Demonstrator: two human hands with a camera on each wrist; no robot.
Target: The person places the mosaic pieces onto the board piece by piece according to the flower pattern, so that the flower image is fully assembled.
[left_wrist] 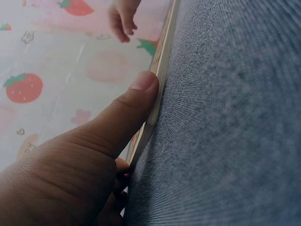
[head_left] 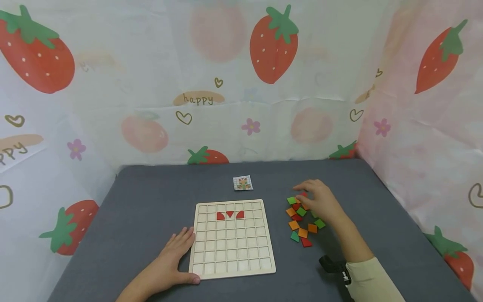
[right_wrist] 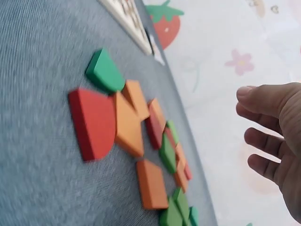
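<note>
A square pale wooden grid board (head_left: 232, 239) lies on the table. Three red tiles sit in its second row: a triangle (head_left: 230, 214) between two pieces with a curved side. My left hand (head_left: 170, 260) rests against the board's left side, fingers extended along the edge and thumb at the near left corner. To the right of the board lies a loose group of small tiles (head_left: 303, 233) in orange, green and red. Over the far part of this group hovers my right hand (head_left: 320, 200), its fingers loosely bent. The right wrist view shows nothing between the fingers (right_wrist: 263, 101).
A small card (head_left: 243, 183) with a coloured pattern on a grid lies beyond the board. Grey cloth (head_left: 158, 197) covers the table. Strawberry-printed curtains (head_left: 234, 84) stand behind it and at both sides. A black strap (head_left: 336, 268) is on my right wrist.
</note>
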